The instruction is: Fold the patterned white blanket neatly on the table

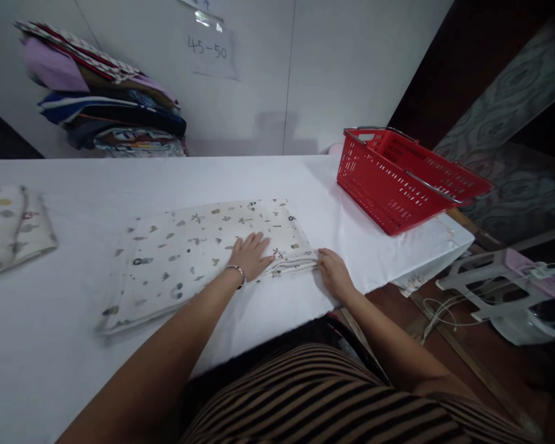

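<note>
A folded white cloth [180, 240] with small grey, yellow and dark prints lies flat on the white-covered table in front of me. My left hand [250, 256], with a bracelet at its wrist, rests flat on the cloth toward its right part, fingers stretched out. At the cloth's near right corner, my right hand [333, 274] pinches the layered edge between thumb and fingers. Several folded layers show along the near edge between the two hands. The underside of the cloth is hidden.
A red plastic basket [393, 185] with metal handles stands at the table's right end. Another printed folded cloth [13, 228] lies at the far left. Folded fabrics [115, 105] are stacked behind the table. A white and pink plastic stool [494, 283] stands on the floor at right.
</note>
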A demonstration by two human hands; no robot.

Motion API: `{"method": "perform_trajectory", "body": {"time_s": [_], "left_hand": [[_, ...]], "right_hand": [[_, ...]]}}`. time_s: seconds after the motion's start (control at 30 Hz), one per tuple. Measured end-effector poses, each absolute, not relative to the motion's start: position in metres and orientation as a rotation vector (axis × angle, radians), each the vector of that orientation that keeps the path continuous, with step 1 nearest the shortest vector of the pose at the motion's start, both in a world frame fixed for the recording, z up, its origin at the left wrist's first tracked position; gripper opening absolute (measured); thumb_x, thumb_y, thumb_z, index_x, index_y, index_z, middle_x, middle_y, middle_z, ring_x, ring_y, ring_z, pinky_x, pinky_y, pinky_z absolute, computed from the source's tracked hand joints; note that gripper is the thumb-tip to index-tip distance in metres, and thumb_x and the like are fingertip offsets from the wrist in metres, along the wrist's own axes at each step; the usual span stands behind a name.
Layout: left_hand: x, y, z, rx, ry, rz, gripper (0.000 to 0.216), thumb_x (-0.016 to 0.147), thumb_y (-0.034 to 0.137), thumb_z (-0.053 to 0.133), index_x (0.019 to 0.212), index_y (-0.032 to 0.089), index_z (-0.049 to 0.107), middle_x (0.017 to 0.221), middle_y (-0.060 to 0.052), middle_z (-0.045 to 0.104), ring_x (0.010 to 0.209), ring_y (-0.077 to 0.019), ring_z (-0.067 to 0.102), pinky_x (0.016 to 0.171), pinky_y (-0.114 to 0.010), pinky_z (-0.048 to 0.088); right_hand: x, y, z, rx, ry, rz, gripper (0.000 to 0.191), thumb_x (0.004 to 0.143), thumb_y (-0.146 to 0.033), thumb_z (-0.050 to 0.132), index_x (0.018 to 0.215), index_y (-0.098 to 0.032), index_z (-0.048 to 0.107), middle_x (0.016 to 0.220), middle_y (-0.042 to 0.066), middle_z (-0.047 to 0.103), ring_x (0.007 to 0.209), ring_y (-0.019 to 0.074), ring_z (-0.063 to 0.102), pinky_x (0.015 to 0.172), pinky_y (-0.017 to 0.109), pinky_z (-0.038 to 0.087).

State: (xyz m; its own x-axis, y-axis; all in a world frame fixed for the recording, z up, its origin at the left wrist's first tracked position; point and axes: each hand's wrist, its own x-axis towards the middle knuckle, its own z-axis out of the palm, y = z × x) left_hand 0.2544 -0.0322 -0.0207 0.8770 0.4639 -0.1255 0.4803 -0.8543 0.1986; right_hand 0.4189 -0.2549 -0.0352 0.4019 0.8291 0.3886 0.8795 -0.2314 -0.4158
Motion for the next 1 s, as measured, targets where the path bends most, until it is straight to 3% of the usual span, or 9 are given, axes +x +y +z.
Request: {"method": "perform_trajectory", "body": {"time_s": [0.3, 0.47, 0.83, 0.9, 1.0], "left_hand": [[0.253, -0.041, -0.020, 2.828, 0.738, -0.062, 0.070, 0.084, 0.063, 0.024, 0.141, 0.021, 0.030, 0.152, -0.006, 0.015, 0.139, -0.0278, 0.009, 0.110, -0.053, 0.009], [0.253, -0.040, -0.024, 2.826, 0.738, -0.028, 0.070, 0.084, 0.063, 0.025, 0.141, 0.022, 0.031, 0.152, -0.005, 0.017, 0.139, -0.0289, 0.011, 0.110, -0.053, 0.009], [0.250, -0.038, -0.024, 2.780, 0.717, 0.001, 0.071, 0.083, 0.065, 0.025, 0.141, 0.024, 0.030, 0.152, -0.004, 0.014, 0.139, -0.0270, 0.009, 0.111, -0.051, 0.006], [0.250, -0.039, -0.022, 2.760, 0.721, -0.012, 0.070, 0.083, 0.065, 0.027, 0.141, 0.025, 0.030, 0.152, -0.004, 0.014, 0.139, -0.0263, 0.009, 0.111, -0.050, 0.006], [0.246, -0.042, -0.021, 2.738, 0.715, -0.011, 0.068, 0.083, 0.065, 0.027, 0.139, 0.026, 0.032, 0.152, -0.003, 0.015, 0.139, -0.0250, 0.011, 0.111, -0.049, 0.008]], "right_hand": [[0.415, -0.251, -0.039, -2.135, -1.367, -0.047, 0.006, 0.080, -0.022, 0.053, 0.084, -0.020, 0.056, 0.107, 0.008, 0.060, 0.098, 0.0222, 0.054, 0.086, 0.037, 0.042], [0.411, -0.246, -0.031, -2.278, -1.306, -0.092, 0.021, 0.079, -0.028, 0.055, 0.097, -0.018, 0.057, 0.088, 0.006, 0.063, 0.083, 0.0217, 0.054, 0.077, 0.034, 0.039], [0.417, -0.244, -0.024, -2.408, -1.487, -0.076, 0.013, 0.082, -0.021, 0.048, 0.085, -0.018, 0.060, 0.081, 0.005, 0.063, 0.078, 0.0188, 0.053, 0.071, 0.029, 0.035], [0.417, -0.244, -0.025, -2.390, -1.471, -0.079, 0.016, 0.082, -0.021, 0.048, 0.091, -0.018, 0.060, 0.082, 0.005, 0.063, 0.078, 0.0189, 0.054, 0.071, 0.029, 0.036], [0.417, -0.245, -0.026, -2.361, -1.446, -0.083, 0.035, 0.081, -0.019, 0.047, 0.115, -0.017, 0.054, 0.082, 0.004, 0.063, 0.076, 0.0188, 0.054, 0.069, 0.029, 0.037]]}}
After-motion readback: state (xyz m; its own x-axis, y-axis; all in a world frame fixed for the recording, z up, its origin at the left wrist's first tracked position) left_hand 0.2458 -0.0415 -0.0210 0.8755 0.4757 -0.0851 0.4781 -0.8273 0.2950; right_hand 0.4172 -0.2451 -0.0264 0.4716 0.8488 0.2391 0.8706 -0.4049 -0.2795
